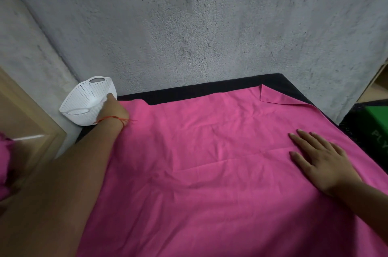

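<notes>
A large pink cloth (pixel 210 162) lies spread over a black table (pixel 210 88), its far right corner folded back onto itself. My right hand (pixel 321 160) rests flat on the cloth near its right edge, fingers straight and spread. My left hand (pixel 113 107) reaches to the far left corner of the cloth, beside a tilted white perforated plastic basket (pixel 84 103). Its fingers touch the basket's near wall; the fingertips are hidden, so I cannot tell whether they grip the basket, the cloth, or nothing. A thin red thread circles my left wrist.
A rough grey wall (pixel 210 25) rises right behind the table. A wooden frame (pixel 31 122) stands at the left. Pink fabric (pixel 4 162) shows at the left border. A dark box with a green top (pixel 375 126) sits at the right.
</notes>
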`<act>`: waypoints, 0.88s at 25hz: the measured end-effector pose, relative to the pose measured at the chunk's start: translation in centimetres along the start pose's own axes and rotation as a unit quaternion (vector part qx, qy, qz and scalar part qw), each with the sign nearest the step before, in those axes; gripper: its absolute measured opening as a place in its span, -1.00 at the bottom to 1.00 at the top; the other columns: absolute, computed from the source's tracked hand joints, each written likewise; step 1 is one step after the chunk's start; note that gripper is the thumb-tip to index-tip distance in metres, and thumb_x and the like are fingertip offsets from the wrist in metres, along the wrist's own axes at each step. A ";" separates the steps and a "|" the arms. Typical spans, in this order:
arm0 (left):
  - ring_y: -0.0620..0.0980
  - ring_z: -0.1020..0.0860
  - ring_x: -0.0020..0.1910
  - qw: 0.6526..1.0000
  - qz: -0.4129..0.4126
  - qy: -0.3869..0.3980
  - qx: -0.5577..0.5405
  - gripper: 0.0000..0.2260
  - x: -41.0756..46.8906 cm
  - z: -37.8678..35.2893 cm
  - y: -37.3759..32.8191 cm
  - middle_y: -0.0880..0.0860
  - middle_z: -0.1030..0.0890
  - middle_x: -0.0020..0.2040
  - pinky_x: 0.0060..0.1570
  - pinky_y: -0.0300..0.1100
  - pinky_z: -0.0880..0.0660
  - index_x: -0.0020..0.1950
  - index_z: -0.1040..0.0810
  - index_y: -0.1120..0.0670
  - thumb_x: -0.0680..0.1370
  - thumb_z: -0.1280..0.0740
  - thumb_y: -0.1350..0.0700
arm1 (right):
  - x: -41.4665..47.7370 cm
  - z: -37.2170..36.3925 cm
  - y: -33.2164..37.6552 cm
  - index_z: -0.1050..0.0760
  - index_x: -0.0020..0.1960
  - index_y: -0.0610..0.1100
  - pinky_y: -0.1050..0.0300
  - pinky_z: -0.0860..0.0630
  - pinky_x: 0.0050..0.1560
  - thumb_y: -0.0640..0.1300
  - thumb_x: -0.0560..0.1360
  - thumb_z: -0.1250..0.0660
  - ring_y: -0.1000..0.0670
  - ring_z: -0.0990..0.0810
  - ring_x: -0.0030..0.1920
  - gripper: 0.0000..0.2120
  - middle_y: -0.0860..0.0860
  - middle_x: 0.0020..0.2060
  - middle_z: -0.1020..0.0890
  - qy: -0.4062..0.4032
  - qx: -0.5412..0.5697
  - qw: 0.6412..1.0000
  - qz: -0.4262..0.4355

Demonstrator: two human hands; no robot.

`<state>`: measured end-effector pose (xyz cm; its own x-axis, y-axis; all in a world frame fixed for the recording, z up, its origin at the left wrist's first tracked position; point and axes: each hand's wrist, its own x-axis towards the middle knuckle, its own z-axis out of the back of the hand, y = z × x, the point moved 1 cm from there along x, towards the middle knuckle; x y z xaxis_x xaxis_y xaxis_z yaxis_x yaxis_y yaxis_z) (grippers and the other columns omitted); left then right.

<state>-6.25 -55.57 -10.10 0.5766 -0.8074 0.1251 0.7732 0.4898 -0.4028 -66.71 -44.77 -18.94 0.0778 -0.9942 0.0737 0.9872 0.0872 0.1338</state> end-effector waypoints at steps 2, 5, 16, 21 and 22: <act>0.35 -0.47 0.37 0.998 -0.046 0.038 0.013 -0.49 -2.6 -2.2 -0.8 0.28 -0.47 0.41 0.34 0.20 -0.45 0.52 -0.26 0.17 0.60 -0.27 0.10 | 0.0 -0.1 0.0 -0.01 0.68 0.34 -0.13 -0.13 0.60 0.48 0.58 0.21 0.05 -0.08 0.69 -0.30 0.24 0.69 -0.10 0.003 0.005 1.000 0.001; 0.21 -0.29 0.53 0.985 -0.101 0.101 0.098 -0.51 -7.1 -5.7 -1.3 0.10 -0.32 0.58 0.43 0.25 -0.30 0.56 -0.31 0.00 0.67 -0.11 -0.16 | -0.1 -0.3 0.0 0.02 0.68 0.35 -0.13 -0.11 0.62 0.49 0.57 0.24 0.06 -0.05 0.69 -0.30 0.24 0.69 -0.08 0.004 0.009 1.000 -0.001; 0.26 0.06 0.67 0.982 -0.037 0.107 0.148 -0.35 -8.8 -7.9 -0.3 0.03 0.03 0.71 0.50 0.49 0.06 0.66 0.06 -0.32 0.58 0.13 -0.43 | 9.9 1.6 2.4 -0.16 0.68 0.16 -0.21 -0.28 0.56 0.34 0.66 0.02 -0.10 -0.25 0.62 -0.37 0.08 0.67 -0.23 0.061 -0.014 0.998 -0.023; 0.26 0.05 0.66 0.984 -0.032 0.084 0.154 -0.34 -8.6 -8.6 -0.6 0.03 0.02 0.71 0.50 0.46 0.07 0.66 0.04 -0.33 0.57 0.11 -0.46 | 19.3 0.5 1.7 -0.12 0.69 0.08 -0.33 -0.13 0.61 0.34 0.66 0.04 -0.23 -0.07 0.68 -0.34 -0.10 0.70 -0.11 0.044 0.009 0.993 -0.109; 0.26 0.04 0.66 0.984 -0.034 0.079 0.155 -0.35 -8.6 -8.8 -0.5 0.03 0.02 0.71 0.50 0.46 0.07 0.66 0.04 -0.33 0.57 0.11 -0.46 | 20.2 0.9 1.1 -0.08 0.69 0.10 -0.34 -0.09 0.61 0.34 0.66 0.03 -0.24 -0.02 0.69 -0.34 -0.07 0.71 -0.04 0.036 0.009 0.991 -0.129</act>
<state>-13.91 -51.74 -19.00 0.4908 -0.8712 -0.0099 0.8664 0.4892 -0.1001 -64.15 -64.67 -16.42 -0.1655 -0.9856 -0.0359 0.9730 -0.1691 0.1571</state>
